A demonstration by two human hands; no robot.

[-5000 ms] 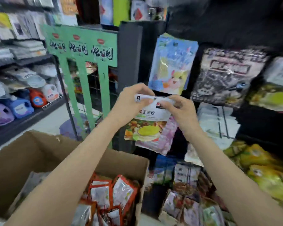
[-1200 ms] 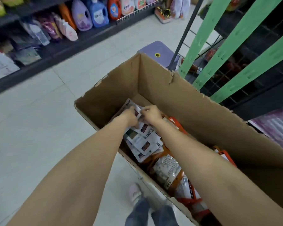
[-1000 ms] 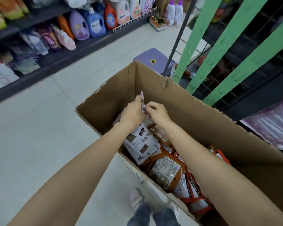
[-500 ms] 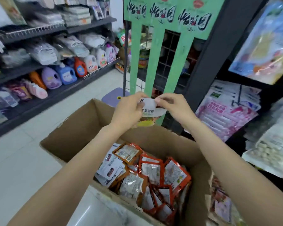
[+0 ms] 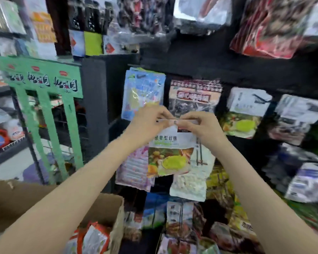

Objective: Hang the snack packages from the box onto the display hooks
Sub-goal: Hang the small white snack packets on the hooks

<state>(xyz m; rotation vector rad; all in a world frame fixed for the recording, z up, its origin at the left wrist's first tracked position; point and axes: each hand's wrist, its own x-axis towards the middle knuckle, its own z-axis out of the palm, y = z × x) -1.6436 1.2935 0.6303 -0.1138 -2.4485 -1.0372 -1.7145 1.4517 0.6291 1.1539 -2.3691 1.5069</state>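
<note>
Midway: my left hand (image 5: 147, 123) and right hand (image 5: 206, 129) pinch one snack package (image 5: 170, 153) by its top, not yet hooked; orange packs (image 5: 94, 239) left in near box (image 5: 116, 217)

Two bare forearms run from wrist to frame edge with no sleeves, watch or bracelets in view. The left hand (image 5: 147, 123) and right hand (image 5: 207, 129) wear no gloves or rings.

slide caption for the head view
Both hands hold a snack pack by its top before the display rack.
</note>
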